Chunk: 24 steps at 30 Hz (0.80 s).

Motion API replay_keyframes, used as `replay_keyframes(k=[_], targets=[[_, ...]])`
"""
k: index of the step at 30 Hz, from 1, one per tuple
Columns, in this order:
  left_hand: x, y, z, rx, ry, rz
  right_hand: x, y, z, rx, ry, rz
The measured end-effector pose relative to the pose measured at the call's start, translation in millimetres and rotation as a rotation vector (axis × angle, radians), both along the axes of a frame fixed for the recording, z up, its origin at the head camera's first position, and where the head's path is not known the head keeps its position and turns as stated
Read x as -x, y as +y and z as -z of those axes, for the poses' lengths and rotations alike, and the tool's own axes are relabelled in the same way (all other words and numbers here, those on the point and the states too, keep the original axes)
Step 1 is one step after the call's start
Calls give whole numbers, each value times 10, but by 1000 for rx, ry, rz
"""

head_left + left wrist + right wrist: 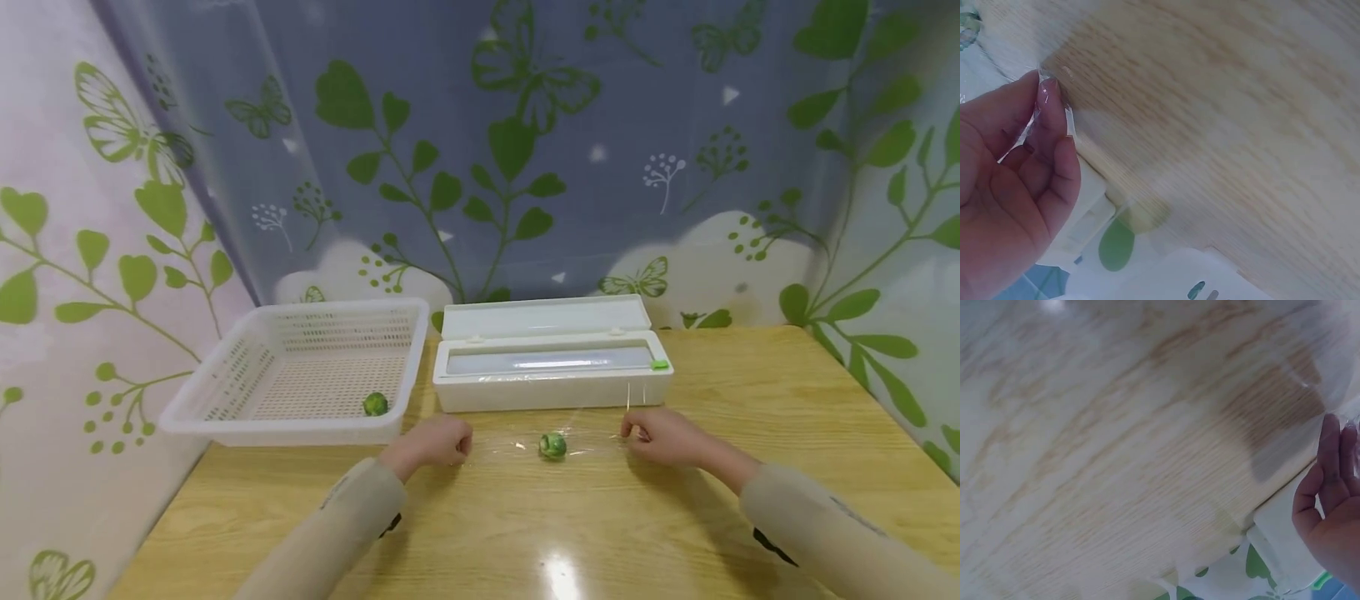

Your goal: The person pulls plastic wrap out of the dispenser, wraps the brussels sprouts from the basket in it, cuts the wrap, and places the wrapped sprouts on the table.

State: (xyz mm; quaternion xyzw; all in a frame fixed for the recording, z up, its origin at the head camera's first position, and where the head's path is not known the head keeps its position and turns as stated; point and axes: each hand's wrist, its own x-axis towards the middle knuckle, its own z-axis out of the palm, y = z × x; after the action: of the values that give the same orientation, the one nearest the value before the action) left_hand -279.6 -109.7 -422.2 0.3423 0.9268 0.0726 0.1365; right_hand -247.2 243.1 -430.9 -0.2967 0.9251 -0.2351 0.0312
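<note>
A small green Brussels sprout (553, 446) lies on a clear sheet of cling film (501, 443) between my two hands. My left hand (441, 440) holds the film's left end; in the left wrist view its thumb and index fingertip pinch the crumpled film (1046, 81). At the opposite end my right hand (663, 437) grips the film, with its fingers curled in the head view. Film also shows around the right fingertips (1330, 425) in the right wrist view. Just behind the hands stands a white cling film dispenser (555, 395), lid raised, with a green slider (659, 365) on its right end.
To the left, a white plastic basket (285, 430) holds another sprout (376, 404) near its front right corner. The wood-grain table (480, 533) meets a patterned curtain (450, 125) at the back. Bare wood extends in front of the hands.
</note>
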Motion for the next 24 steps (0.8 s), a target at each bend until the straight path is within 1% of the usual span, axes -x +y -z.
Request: replay_keyframes(k=[3,5,9,12,16,19,24], targets=[[7,-1,8,12,-2,-10,14,-50,13,-21,0,44],[10,2,10,27,1,-17,10,-87,10,-49,18,72],[-1,16,2,50,3,-27,-18,-176,-10,-143,78,121],[-19,31,-13,65,9,-31,-49,-239,-33,-222,103,165],[-26,44,-25,91,27,-34,-85,-291,-55,-293,153,215],[-18,39,-18,110,48,-41,-95,-315,-61,-325,209,224],[9,4,19,117,118,-43,-82,-327,-66,-368,292,212]])
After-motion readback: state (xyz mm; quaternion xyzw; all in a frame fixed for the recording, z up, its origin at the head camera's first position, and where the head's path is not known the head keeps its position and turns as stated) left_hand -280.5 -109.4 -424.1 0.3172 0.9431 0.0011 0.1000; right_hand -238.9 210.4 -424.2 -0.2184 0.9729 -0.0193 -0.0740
